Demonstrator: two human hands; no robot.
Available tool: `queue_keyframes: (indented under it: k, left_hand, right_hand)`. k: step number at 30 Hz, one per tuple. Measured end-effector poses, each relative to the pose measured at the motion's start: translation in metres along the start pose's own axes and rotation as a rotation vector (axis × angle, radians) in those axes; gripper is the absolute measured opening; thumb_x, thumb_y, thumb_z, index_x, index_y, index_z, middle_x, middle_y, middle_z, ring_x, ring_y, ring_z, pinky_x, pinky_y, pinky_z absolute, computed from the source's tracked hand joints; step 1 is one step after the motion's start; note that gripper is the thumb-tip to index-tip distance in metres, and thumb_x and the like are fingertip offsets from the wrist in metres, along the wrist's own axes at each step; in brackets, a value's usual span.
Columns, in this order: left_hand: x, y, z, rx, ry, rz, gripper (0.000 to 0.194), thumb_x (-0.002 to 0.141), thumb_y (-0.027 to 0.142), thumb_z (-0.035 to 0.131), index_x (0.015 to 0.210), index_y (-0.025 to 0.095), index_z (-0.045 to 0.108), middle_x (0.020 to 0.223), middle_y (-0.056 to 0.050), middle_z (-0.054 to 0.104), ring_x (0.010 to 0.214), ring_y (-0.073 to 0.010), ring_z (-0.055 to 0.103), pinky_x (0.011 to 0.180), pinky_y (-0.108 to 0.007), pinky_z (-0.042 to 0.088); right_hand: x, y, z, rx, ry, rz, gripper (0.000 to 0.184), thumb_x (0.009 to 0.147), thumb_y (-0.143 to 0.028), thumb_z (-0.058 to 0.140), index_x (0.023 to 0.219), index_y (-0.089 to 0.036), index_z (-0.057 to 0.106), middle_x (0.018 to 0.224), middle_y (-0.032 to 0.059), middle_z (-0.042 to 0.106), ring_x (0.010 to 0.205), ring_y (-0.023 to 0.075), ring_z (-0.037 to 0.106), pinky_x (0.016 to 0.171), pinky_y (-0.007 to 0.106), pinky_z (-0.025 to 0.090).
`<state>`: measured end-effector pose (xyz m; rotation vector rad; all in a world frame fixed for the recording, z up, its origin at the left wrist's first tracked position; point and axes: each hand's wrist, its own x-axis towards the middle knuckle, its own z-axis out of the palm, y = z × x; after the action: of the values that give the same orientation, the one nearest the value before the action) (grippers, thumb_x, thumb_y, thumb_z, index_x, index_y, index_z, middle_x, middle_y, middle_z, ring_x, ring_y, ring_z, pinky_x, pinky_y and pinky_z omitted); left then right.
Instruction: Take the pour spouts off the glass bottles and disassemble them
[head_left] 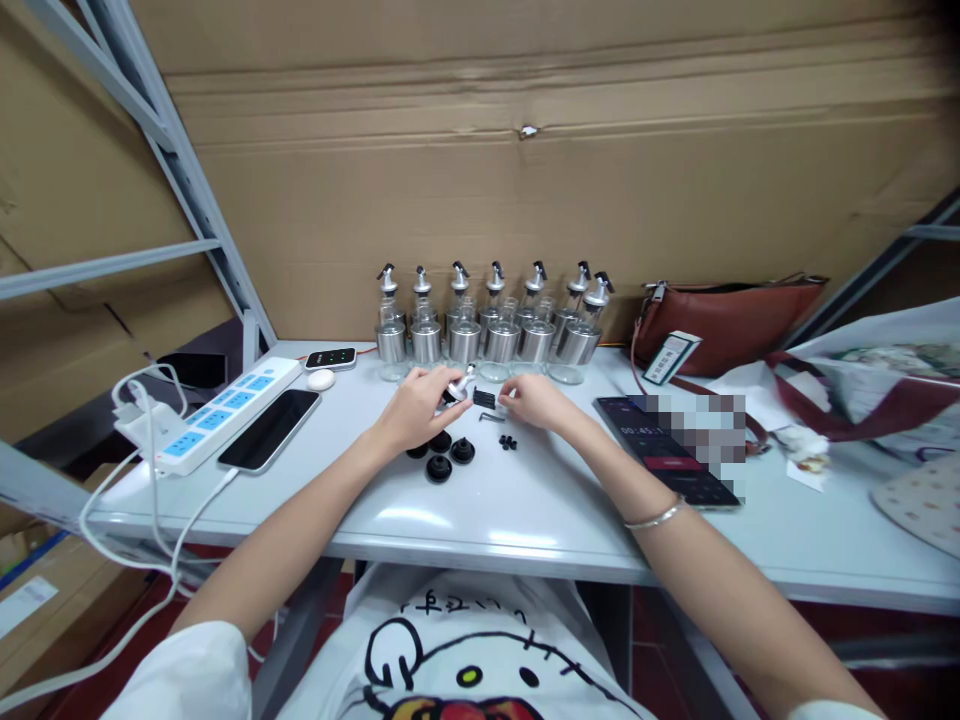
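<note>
On the glossy white table (555,505), in the head view, the left hand (415,408) pinches a shiny silver pour spout (463,384); the right hand (534,402), apart from it, curls beside thin black strips (484,398), its grip unclear. A steady, light hold on the spout should suit such small parts.
</note>
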<state>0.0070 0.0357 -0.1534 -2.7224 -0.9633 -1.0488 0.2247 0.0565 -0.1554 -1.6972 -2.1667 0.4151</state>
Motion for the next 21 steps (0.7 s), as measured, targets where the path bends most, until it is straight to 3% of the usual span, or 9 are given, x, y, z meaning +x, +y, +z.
queue_keyframes:
  k: [4,9,14,18,21]
  left_hand:
    - [0.0002,0.0000,-0.0008,0.003,0.002,0.001,0.024,0.089,0.035,0.050,0.103,0.015,0.051,0.088,-0.004,0.062,0.075,-0.0160,0.056,0.077,-0.030,0.038]
    - [0.0003,0.0003,-0.0010,-0.008,-0.024,-0.008,0.024,0.089,0.035,0.050,0.103,0.016,0.050,0.090,-0.004,0.063,0.078,-0.0168,0.057,0.079,-0.031,0.038]
    - [0.0003,0.0009,-0.0012,-0.018,-0.035,-0.010,0.025,0.089,0.035,0.050,0.104,0.016,0.050,0.092,-0.005,0.064,0.081,-0.0176,0.058,0.079,-0.031,0.039]
    - [0.0006,0.0021,-0.0022,-0.027,-0.048,-0.018,0.025,0.089,0.036,0.050,0.103,0.016,0.051,0.092,-0.005,0.064,0.080,-0.0174,0.059,0.079,-0.031,0.040]
    - [0.0007,0.0024,-0.0025,-0.031,-0.052,-0.029,0.024,0.089,0.036,0.051,0.103,0.016,0.051,0.091,-0.005,0.064,0.078,-0.0172,0.058,0.078,-0.031,0.040]
  right_hand:
    - [-0.0022,-0.0001,-0.0031,-0.059,-0.021,-0.101,0.017,0.076,-0.011,0.057,0.080,-0.018,0.072,0.074,0.0032,0.069,0.067,0.0155,0.060,0.064,0.023,0.038]
    - [-0.0037,-0.0027,-0.0018,-0.048,-0.104,-0.193,0.013,0.073,-0.010,0.062,0.077,-0.017,0.071,0.069,0.0012,0.067,0.062,0.0130,0.057,0.061,0.021,0.038]
    - [-0.0029,-0.0024,0.0042,-0.039,-0.100,-0.234,0.018,0.073,-0.003,0.056,0.073,-0.015,0.070,0.065,0.0013,0.066,0.059,0.0121,0.056,0.059,0.020,0.038]
    - [-0.0036,-0.0024,0.0028,-0.038,-0.073,-0.273,0.021,0.074,-0.003,0.053,0.076,-0.015,0.070,0.070,0.0027,0.067,0.064,0.0139,0.057,0.063,0.023,0.040]
    - [-0.0048,-0.0021,-0.0014,-0.044,-0.130,-0.313,0.025,0.070,-0.001,0.052,0.076,-0.016,0.071,0.077,0.0040,0.069,0.069,0.0158,0.060,0.068,0.025,0.042]
